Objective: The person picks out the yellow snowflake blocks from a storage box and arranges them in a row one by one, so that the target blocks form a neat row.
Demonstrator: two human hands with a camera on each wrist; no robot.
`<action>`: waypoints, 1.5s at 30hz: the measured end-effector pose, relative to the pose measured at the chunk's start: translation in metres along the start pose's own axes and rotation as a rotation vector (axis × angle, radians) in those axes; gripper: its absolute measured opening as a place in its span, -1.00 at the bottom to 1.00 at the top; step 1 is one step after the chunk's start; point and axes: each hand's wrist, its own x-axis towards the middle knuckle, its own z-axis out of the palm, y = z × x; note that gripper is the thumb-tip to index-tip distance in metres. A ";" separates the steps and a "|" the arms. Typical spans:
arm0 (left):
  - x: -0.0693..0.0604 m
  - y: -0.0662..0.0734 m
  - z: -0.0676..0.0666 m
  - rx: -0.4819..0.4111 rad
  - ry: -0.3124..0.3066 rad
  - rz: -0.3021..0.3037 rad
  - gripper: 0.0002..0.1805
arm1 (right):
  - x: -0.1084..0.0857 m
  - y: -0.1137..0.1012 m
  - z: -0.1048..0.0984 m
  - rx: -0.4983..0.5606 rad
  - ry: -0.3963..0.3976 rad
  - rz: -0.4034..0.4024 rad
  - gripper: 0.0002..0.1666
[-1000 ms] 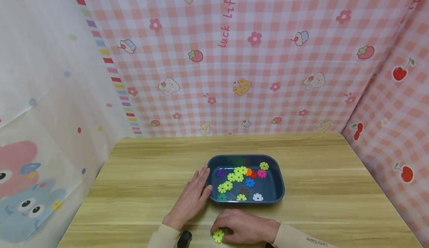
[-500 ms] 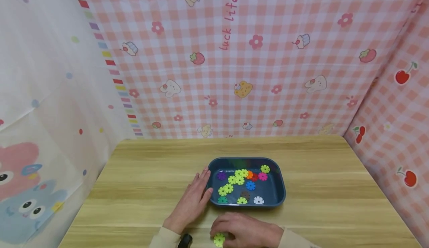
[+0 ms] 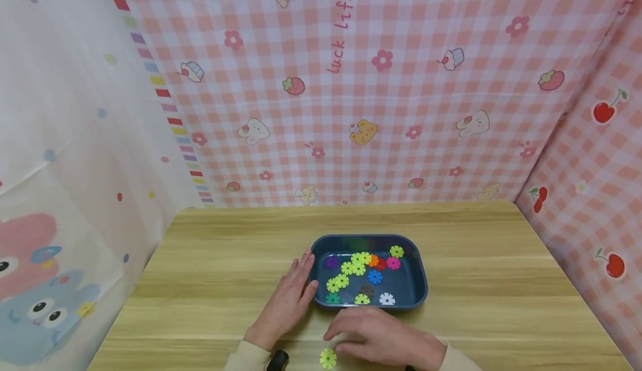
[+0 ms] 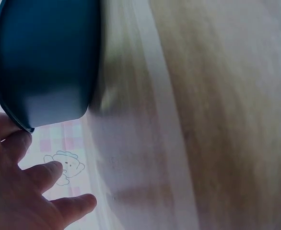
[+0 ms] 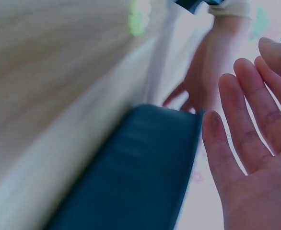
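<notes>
A dark blue tray (image 3: 408,287) stands on the table, holding several toothed plastic discs, many of them yellow-green. My left hand (image 3: 286,304) rests against the tray's left side with its fingers extended. In the left wrist view, its fingers touch the rim of the tray (image 4: 49,62). In front of the tray, one yellow-green toothed disc (image 3: 328,358) lies flat on the table. Just right of that disc, my right hand (image 3: 381,335) hovers, holding nothing. The right wrist view shows its fingers (image 5: 248,120) spread beside the tray wall.
The wood-patterned table (image 3: 481,265) extends on both sides of the tray. A pink checked cloth (image 3: 426,92) hangs behind it. Purple, blue, white and pink discs (image 3: 393,263) are among those inside the tray.
My right hand has let go of the yellow-green disc and moved right and slightly away from it. The disc stays on the table. My left hand stays at the tray.
</notes>
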 end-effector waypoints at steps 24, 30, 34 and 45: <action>0.001 0.001 0.002 -0.005 0.003 -0.005 -0.36 | -0.019 0.037 -0.045 0.037 0.315 0.104 -0.76; 0.001 0.002 0.000 -0.012 -0.004 -0.013 -0.36 | -0.020 0.051 -0.053 0.027 0.274 0.133 -0.72; 0.001 0.002 0.000 -0.007 -0.005 -0.015 -0.36 | -0.018 0.056 -0.057 0.010 0.212 0.143 -0.69; 0.000 0.002 0.000 -0.015 0.004 -0.007 -0.36 | -0.012 0.071 -0.063 -0.089 0.042 0.169 -0.61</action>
